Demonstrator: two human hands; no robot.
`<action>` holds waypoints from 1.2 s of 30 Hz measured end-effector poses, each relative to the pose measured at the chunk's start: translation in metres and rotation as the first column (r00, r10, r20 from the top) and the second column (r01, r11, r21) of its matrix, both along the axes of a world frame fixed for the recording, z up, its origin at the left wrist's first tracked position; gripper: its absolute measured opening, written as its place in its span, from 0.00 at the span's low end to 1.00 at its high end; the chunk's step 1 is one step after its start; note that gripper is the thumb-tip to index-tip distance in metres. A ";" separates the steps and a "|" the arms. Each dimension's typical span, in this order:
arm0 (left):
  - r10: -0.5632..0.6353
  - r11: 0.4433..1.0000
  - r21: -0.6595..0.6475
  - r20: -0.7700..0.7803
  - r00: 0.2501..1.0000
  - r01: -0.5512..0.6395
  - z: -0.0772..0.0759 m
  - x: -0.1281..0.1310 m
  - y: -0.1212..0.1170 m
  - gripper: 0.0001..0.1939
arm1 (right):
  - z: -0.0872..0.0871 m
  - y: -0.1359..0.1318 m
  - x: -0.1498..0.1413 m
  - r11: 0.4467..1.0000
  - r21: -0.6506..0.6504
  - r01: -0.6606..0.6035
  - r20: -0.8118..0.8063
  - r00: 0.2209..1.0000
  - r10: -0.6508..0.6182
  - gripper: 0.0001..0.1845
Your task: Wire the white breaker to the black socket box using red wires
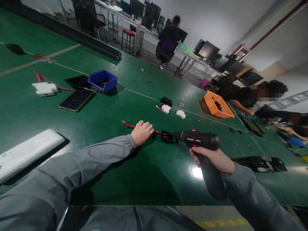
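Observation:
My left hand (pixel 142 133) is closed over a mostly hidden white part. Red cable (pixel 131 125) comes out on both sides of that hand, with a metal ring terminal at its far left end. On the right, the cable reaches a small black open housing (pixel 166 136) lying on the table. My right hand (pixel 211 157) grips a black cordless drill (pixel 202 139) by its handle, a finger near the red trigger. The drill's nose points left, and its tip is at the right side of the black housing; whether it touches is unclear.
Beyond my hands lie white circuit breakers (pixel 181 114) and a black part (pixel 166 101). A blue bin (pixel 103 81), a phone (pixel 76 99) and a white case (pixel 31 152) are to the left. An orange basket (pixel 218 107) stands at right, near co-workers (pixel 247 99).

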State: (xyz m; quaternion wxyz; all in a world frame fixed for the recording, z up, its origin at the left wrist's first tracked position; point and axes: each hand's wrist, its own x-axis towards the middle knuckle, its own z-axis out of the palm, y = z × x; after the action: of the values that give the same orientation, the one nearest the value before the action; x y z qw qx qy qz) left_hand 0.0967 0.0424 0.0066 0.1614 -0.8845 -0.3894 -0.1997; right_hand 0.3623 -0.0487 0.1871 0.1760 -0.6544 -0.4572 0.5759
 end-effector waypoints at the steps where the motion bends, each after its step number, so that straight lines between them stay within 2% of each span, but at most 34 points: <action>1: 0.000 1.000 -0.001 0.002 1.000 0.000 0.000 0.000 0.000 0.09 | 0.000 0.000 0.000 1.000 -0.001 -0.001 -0.003 1.000 0.001 0.19; 25: -0.006 1.000 -0.016 0.037 0.999 0.007 0.002 0.000 -0.001 0.09 | 0.001 -0.002 -0.002 1.000 0.020 0.003 0.010 1.000 -0.003 0.18; 36: 0.007 1.000 -0.003 0.005 1.000 -0.007 -0.001 0.000 0.000 0.09 | 0.000 -0.002 0.000 1.000 -0.002 0.015 0.028 1.000 -0.015 0.20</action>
State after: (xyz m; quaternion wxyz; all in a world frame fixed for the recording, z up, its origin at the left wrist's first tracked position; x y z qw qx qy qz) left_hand 0.0970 0.0425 0.0057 0.1599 -0.8829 -0.3933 -0.2007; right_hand 0.3620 -0.0509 0.1867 0.1730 -0.6659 -0.4542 0.5659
